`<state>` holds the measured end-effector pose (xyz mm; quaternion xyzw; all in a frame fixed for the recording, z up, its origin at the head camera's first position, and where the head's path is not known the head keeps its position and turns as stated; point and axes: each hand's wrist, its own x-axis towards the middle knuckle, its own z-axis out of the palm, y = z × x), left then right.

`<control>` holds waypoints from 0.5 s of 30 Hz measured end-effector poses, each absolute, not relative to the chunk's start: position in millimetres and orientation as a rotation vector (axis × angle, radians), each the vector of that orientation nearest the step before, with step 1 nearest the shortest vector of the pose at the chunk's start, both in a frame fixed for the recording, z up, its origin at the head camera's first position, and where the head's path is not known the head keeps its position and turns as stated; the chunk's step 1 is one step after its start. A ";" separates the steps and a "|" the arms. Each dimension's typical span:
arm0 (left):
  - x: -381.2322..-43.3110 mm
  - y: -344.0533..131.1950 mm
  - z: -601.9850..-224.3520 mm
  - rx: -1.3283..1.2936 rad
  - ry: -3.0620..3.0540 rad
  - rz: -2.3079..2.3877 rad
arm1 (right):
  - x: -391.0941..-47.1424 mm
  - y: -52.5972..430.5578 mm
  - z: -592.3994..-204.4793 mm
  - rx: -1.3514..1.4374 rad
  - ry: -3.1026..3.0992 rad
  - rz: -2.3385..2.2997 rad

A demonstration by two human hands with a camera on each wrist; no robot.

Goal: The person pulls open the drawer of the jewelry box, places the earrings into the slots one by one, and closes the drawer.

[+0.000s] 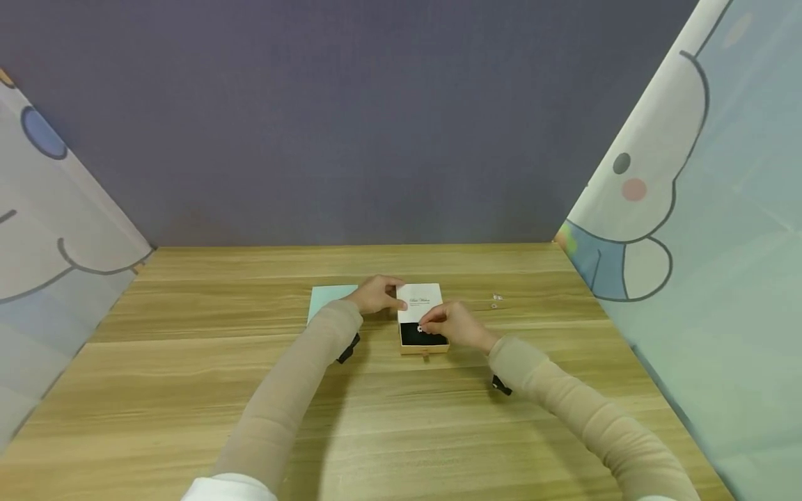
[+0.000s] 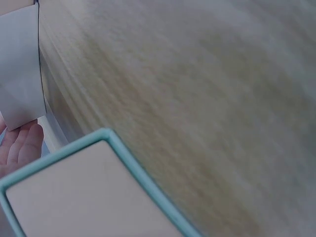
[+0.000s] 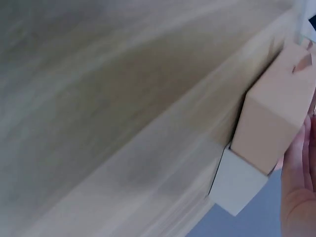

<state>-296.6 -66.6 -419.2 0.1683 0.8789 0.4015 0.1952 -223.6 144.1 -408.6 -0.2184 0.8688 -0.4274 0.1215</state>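
Note:
A small drawer-style jewelry box lies in the middle of the table, its white sleeve [image 1: 420,299] printed with dark lettering. Toward the person, its tan drawer [image 1: 426,350] is pulled out, showing a black lining [image 1: 410,337]. My left hand [image 1: 376,295] grips the sleeve by its left side, thumb on the near part and fingers at the far corner. Over the lining, my right hand [image 1: 460,325] pinches a tiny white piece of jewelry [image 1: 420,329] between thumb and fingertips. In the right wrist view, fingers [image 3: 296,168] lie alongside the drawer [image 3: 271,118].
A pale teal flat box [image 1: 322,296] lies beside the left forearm, partly covered by it; its teal rim [image 2: 143,177] fills the lower left wrist view. Tiny shiny pieces [image 1: 496,298] lie right of the jewelry box. A dark wall [image 1: 357,139] stands behind the table.

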 end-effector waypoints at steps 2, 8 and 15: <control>-296.4 -67.0 -418.9 0.468 2.465 1.121 | -221.7 141.2 -408.9 -0.637 2.551 -1.217; -297.2 -68.3 -419.2 0.473 2.463 1.121 | -219.6 133.9 -410.7 -0.685 2.583 -1.168; -297.6 -70.3 -419.4 0.465 2.440 1.142 | -220.7 125.4 -415.2 -0.703 2.666 -1.078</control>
